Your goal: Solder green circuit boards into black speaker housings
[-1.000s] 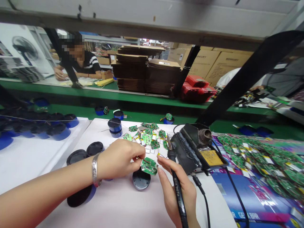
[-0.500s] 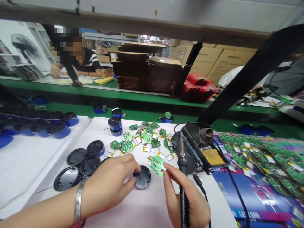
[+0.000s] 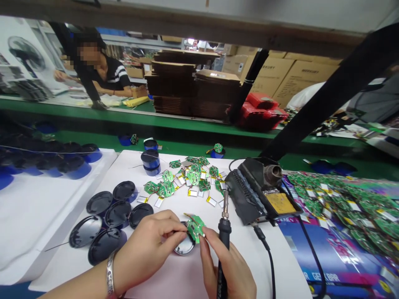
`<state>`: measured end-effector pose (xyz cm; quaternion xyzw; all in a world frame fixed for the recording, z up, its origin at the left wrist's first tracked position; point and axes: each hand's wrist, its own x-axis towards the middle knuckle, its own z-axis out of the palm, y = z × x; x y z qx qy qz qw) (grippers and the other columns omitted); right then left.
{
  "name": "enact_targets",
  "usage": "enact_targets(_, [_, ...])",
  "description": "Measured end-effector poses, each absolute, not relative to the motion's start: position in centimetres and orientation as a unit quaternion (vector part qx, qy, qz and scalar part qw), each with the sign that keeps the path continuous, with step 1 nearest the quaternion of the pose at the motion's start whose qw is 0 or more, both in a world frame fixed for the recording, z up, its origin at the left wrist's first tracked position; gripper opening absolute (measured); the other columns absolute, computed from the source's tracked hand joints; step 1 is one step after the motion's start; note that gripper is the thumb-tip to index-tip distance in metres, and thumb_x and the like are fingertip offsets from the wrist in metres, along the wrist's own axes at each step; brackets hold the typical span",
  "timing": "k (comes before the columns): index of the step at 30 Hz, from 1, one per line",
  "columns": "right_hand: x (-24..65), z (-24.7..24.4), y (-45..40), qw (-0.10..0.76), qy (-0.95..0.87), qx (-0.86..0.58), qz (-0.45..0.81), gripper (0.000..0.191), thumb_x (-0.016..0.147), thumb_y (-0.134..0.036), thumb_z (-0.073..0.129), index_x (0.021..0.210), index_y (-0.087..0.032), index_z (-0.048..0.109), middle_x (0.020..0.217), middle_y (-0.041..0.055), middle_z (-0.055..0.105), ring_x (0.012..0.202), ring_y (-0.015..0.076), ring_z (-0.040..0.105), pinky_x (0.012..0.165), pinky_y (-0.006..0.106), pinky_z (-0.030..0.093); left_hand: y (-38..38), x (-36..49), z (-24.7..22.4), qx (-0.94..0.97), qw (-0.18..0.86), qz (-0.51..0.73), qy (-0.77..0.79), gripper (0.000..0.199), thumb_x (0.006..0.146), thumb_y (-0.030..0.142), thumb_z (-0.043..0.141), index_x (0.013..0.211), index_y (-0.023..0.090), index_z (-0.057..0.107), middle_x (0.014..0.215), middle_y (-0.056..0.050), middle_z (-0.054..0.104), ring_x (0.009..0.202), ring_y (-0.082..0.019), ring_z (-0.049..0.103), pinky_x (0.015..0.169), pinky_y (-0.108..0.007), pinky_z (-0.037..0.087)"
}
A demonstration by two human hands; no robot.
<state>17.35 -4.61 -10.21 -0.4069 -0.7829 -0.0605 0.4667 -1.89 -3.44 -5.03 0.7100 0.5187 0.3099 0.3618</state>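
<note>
A green circuit board (image 3: pixel 196 228) is pinched between the thumb and forefinger of my right hand (image 3: pixel 229 265). That hand also holds a black soldering iron (image 3: pixel 224 226), its tip pointing up and away. My left hand (image 3: pixel 156 241) has thumb and forefinger pressed together at the board's left edge, above a round black cup (image 3: pixel 184 246). What its fingertips pinch is too small to make out. The cup stands on the white sheet, partly hidden by the board and fingers.
Black-topped blue cups (image 3: pixel 117 214) stand at the left. Boards with small batteries (image 3: pixel 193 176) lie behind the hands. At the right are a soldering iron stand (image 3: pixel 249 195) and more boards (image 3: pixel 343 207). Beyond the green ledge, a person (image 3: pixel 109 77) sits near stacked cardboard (image 3: pixel 174 83).
My right hand has moved left with the board and iron, bringing the board over the cup. My left thumb and forefinger have closed at the board's edge. The other person's arm has risen.
</note>
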Motion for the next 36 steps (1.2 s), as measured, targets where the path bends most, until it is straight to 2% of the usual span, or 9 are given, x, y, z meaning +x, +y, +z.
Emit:
enact_targets(5, [16.9, -11.6, -5.1, 0.471, -0.805, -0.36, 0.003, 0.049, 0.091, -0.007, 0.054, 0.138, -0.017, 0.044, 0.102, 0.0115, 0.074, 0.091, 0.0195, 0.074, 0.076, 0.029, 0.063, -3.5, -2.0, -5.3, 0.692, 0.379, 0.336, 0.515, 0.017, 0.087, 0.019, 0.063, 0.087, 0.025, 0.079, 0.083, 0.0, 0.075, 0.076, -0.014, 0.068, 0.07, -0.022, 0.052])
enact_targets(8, [17.0, -12.7, -5.4, 0.453, -0.817, -0.356, 0.022, 0.051, 0.09, -0.01, 0.056, 0.139, -0.021, 0.044, 0.109, 0.0106, 0.072, 0.097, 0.0212, 0.072, 0.079, 0.033, 0.063, -3.4, -2.0, -5.7, 0.689, 0.387, 0.336, 0.513, 0.016, 0.085, 0.019, 0.064, 0.085, 0.025, 0.079, 0.08, 0.0, 0.075, 0.072, -0.014, 0.068, 0.067, -0.023, 0.052])
enact_targets(11, [17.2, -12.9, -5.8, 0.435, -0.819, -0.374, 0.024, 0.048, 0.09, -0.012, 0.057, 0.135, -0.023, 0.049, 0.107, 0.009, 0.073, 0.092, 0.0222, 0.071, 0.074, 0.035, 0.063, -3.3, -1.8, -5.8, 0.7, 0.394, 0.317, 0.505, 0.018, 0.086, 0.019, 0.063, 0.087, 0.025, 0.079, 0.08, -0.001, 0.075, 0.072, -0.014, 0.067, 0.067, -0.023, 0.052])
enact_targets(16, [17.0, -10.5, -5.6, 0.486, -0.77, -0.408, 0.059, 0.053, 0.083, -0.003, 0.062, 0.132, -0.023, 0.052, 0.102, 0.0069, 0.071, 0.09, 0.02, 0.068, 0.074, 0.032, 0.06, -3.1, -1.6, -5.9, 0.702, 0.397, 0.314, 0.502, 0.017, 0.087, 0.019, 0.063, 0.087, 0.025, 0.079, 0.079, 0.0, 0.074, 0.071, -0.013, 0.067, 0.067, -0.022, 0.05])
enact_targets(23, [15.3, -9.1, -5.1, 0.56, -0.696, -0.423, 0.152, 0.033, 0.089, -0.007, 0.057, 0.118, -0.022, 0.059, 0.098, 0.0058, 0.07, 0.089, 0.019, 0.067, 0.073, 0.033, 0.057, -3.2, -1.6, -6.0, 0.699, 0.405, 0.311, 0.5, 0.018, 0.086, 0.016, 0.064, 0.085, 0.025, 0.079, 0.08, 0.001, 0.074, 0.073, -0.012, 0.066, 0.069, -0.021, 0.05])
enact_targets(27, [14.9, -9.2, -5.0, 0.556, -0.691, -0.424, 0.184, 0.029, 0.09, -0.011, 0.056, 0.116, -0.022, 0.059, 0.097, 0.0047, 0.069, 0.087, 0.0172, 0.068, 0.074, 0.031, 0.056, -3.2, -1.6, -6.2, 0.702, 0.4, 0.316, 0.497, 0.018, 0.086, 0.014, 0.064, 0.083, 0.025, 0.078, 0.079, 0.002, 0.073, 0.072, -0.011, 0.066, 0.068, -0.02, 0.049])
enact_targets(36, [15.3, -9.6, -4.5, 0.567, -0.706, -0.404, 0.128, 0.034, 0.085, -0.006, 0.061, 0.116, -0.018, 0.058, 0.089, 0.0011, 0.07, 0.079, 0.0141, 0.069, 0.085, 0.031, 0.055, -3.2, -1.3, -6.1, 0.708, 0.399, 0.294, 0.503, 0.017, 0.086, 0.017, 0.062, 0.082, 0.024, 0.077, 0.075, 0.002, 0.071, 0.067, -0.01, 0.062, 0.063, -0.019, 0.045])
